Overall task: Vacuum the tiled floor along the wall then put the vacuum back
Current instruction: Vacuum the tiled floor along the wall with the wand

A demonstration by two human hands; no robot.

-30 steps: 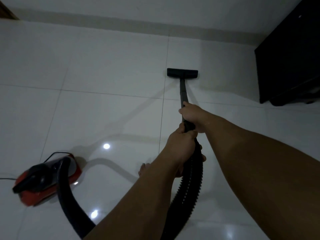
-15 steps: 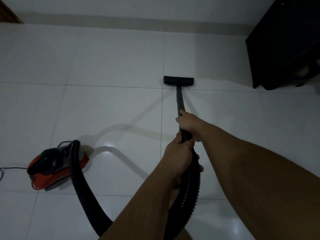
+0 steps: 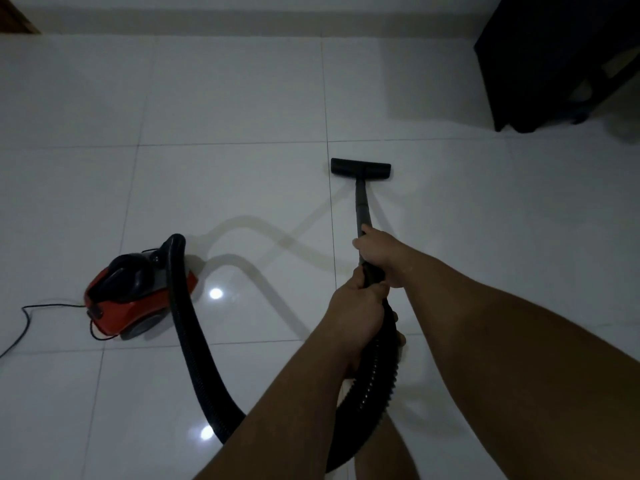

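While both sets of fingers stay out of the way of the joint, here is how I read it —
Right fingers: my right hand (image 3: 377, 252) sits higher on the wand (image 3: 362, 202), fingers curled round the tube just above the black grip; that is my steering hand.
Left fingers: my left hand (image 3: 356, 306) is clenched round the grip where the ribbed hose (image 3: 194, 341) joins; I use it to push and pull, not to twist.
Wand: running straight ahead of me, tilted down to the floor, so I judge the angle about right for a flat head.
Floor head: the floor head (image 3: 361, 167) lies flat on the tiled floor (image 3: 225, 98), just right of a grout line and well short of the wall (image 3: 242, 19); the strip by the skirting looks still to do, so I want long, even strokes reaching right up to it.
Hose: looping from my hands down past my legs and up to the canister; I should keep slack in it.
Canister: the red vacuum (image 3: 135, 292) sits to my left, its cord (image 3: 20, 327) trailing off the left edge; drag gently or it may tip.
Hazard: the dark cabinet (image 3: 554, 57) on the right is near; I'd keep the head clear of its feet.
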